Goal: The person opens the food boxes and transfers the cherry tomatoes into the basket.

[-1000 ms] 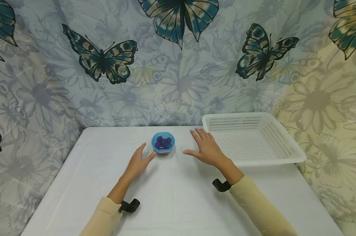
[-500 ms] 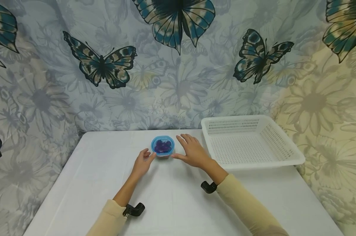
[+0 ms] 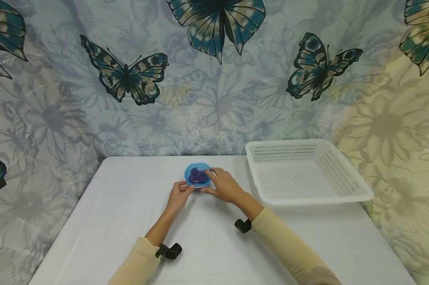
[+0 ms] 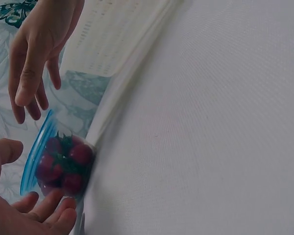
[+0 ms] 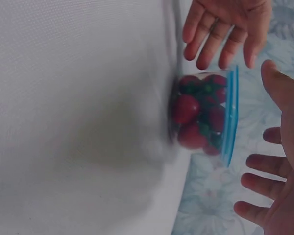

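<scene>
A small clear container with a blue lid [image 3: 197, 175] stands near the table's back edge. Red cherry tomatoes [image 5: 186, 108] with green stems show through its clear wall; from above, the tinted lid makes them look purple. My left hand [image 3: 178, 198] is at its near left side, its loosely bent fingertips [image 4: 51, 205] against or very close to the wall. My right hand [image 3: 226, 188] is at the right, fingers spread, the forefinger over the lid's right rim in the head view. Whether it touches the lid is unclear; the right wrist view shows a gap.
A white perforated plastic basket [image 3: 308, 200] stands at the back right of the white-covered table [image 3: 129, 221]. Behind the table hangs a cloth printed with butterflies and flowers [image 3: 223, 103]. A black wrist camera [image 3: 243, 225] is strapped to each forearm.
The right hand has come in leftward from beside the basket to the container's right side. My left hand has moved slightly right, its fingers bending closer to the container, which stays in place.
</scene>
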`<state>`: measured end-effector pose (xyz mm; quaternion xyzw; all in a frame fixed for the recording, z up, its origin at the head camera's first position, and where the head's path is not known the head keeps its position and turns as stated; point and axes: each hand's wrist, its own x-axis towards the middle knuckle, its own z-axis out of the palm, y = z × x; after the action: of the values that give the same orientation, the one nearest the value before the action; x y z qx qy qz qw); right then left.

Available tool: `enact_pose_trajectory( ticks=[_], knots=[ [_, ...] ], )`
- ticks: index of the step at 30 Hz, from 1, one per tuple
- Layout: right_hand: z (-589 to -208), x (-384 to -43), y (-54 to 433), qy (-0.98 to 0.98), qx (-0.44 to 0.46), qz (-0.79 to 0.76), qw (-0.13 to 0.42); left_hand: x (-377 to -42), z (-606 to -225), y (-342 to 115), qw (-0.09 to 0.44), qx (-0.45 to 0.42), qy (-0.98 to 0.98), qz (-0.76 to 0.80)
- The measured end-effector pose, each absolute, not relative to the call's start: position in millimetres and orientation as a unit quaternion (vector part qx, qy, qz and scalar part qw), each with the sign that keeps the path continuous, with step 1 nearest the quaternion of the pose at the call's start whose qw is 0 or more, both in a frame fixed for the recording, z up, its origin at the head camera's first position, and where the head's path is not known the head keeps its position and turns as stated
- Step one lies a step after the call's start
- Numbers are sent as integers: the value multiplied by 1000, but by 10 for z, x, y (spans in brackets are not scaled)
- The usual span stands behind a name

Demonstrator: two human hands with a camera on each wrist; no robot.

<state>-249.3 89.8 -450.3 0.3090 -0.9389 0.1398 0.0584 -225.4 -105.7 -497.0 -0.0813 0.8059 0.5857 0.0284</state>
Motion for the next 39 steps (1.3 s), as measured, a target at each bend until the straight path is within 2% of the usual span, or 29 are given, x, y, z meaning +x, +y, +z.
enact_pose_trajectory(
  ticks=[17, 25, 33, 39],
  knots=[
    [-4634, -2636, 914, -934, 329, 115, 83, -2357, -4921, -959, 21, -94, 799, 594],
    [-4643, -2694, 892, -918, 353, 101, 147, -2352, -4932, -976, 18, -93, 786, 610],
    [-4677, -2679, 892, -913, 369, 112, 135, -2336, -4958, -989, 32, -116, 766, 631],
    [-4734, -2668, 890, -906, 379, 116, 151, -2308, -4982, -1006, 37, -125, 754, 644]
  ],
)
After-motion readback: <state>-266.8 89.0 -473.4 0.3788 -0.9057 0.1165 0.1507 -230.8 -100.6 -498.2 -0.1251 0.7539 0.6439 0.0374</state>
